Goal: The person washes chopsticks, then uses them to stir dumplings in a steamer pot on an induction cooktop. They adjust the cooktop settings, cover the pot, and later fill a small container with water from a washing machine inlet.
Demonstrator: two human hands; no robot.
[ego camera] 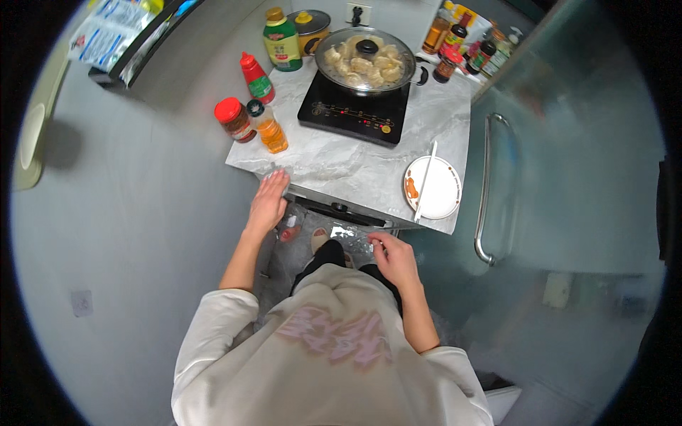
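My left hand [270,202] rests with its fingers stretched over the front left edge of the marble-patterned tabletop [341,168]. Something clear shows around its fingertips; whether they grip it cannot be told. Below the front edge, my right hand [397,258] hangs with loosely curled fingers and no visible object in it. A lidded pan [367,88] of dumplings sits on a black induction cooker [354,114] with red lights showing. White chopsticks [426,181] lie across a white plate [445,186] at the front right. A bottle of orange liquid [270,133] stands just beyond my left hand.
A red-lidded jar [234,120], a red squeeze bottle [258,80] and a green-labelled bottle [282,42] line the left side. Behind them is a yellow pot [311,40]. Several seasoning bottles [453,34] stand back right. A glass door with a metal handle [484,191] borders the right.
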